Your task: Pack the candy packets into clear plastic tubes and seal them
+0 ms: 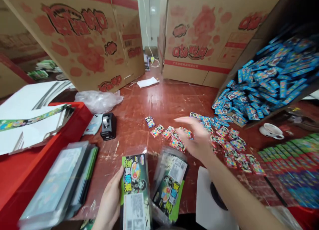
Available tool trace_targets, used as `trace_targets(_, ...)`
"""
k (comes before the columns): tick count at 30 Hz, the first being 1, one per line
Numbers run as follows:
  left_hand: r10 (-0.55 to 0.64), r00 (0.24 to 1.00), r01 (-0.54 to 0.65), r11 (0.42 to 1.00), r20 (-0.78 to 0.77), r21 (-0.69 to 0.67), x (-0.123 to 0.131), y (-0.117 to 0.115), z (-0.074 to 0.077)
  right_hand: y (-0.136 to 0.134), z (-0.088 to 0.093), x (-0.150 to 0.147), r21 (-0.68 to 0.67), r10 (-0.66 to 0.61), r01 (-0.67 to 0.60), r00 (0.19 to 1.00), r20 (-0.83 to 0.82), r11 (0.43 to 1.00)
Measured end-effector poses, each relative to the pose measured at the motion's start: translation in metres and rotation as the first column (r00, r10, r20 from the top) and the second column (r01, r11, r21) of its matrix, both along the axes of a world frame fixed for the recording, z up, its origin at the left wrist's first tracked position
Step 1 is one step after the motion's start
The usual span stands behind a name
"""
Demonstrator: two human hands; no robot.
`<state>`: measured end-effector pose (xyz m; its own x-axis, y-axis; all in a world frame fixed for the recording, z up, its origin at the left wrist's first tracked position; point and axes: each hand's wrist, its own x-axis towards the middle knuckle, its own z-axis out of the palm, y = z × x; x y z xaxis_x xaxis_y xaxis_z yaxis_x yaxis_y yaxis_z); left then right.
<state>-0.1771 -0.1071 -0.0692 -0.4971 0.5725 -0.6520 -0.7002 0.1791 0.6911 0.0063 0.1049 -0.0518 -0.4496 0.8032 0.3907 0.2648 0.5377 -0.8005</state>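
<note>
My left hand (112, 196) is closed on the left edge of a clear-sleeved candy package (136, 190) with a black and green printed card, upright at the front edge of the table. A second candy package (170, 185) of the same kind lies tilted to its right, touched by neither hand. My right hand (193, 135) hovers, slightly blurred, above small colourful candy packets (178, 144) strewn on the table. Its fingers are stretched forward and apart, and I see nothing in them. More small packets (236, 145) lie to the right of it.
A carton of blue packets (279, 80) spills open at the right, near a white cup (271, 131). Rows of coloured packs (296, 157) sit below it. On the left are a tape dispenser (108, 126), stacked sleeves (58, 180) and a red bin (82, 115). Large cartons (99, 40) stand behind.
</note>
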Motion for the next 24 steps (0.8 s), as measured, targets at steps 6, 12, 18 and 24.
trace_targets(6,-0.017,1.0,0.017,1.0,-0.007,0.021,0.002,0.003,-0.006,0.031,-0.06,-0.037,0.022,-0.144,0.149,0.893,0.427,0.989)
trace_targets(12,-0.105,0.984,0.114,0.992,-0.141,0.06,0.008,0.01,-0.015,-0.003,-0.042,-0.017,0.155,-0.061,0.05,0.996,0.068,0.987)
trace_targets(18,-0.339,0.748,0.443,0.895,-0.571,0.049,0.035,0.027,-0.001,-0.042,-0.01,0.023,-0.291,0.107,-0.204,0.942,-0.317,0.935)
trace_targets(24,-0.444,0.547,0.642,0.766,-0.709,0.016,0.064,0.04,0.014,-0.034,0.002,0.022,-0.324,-0.039,-0.019,0.984,-0.171,0.946)
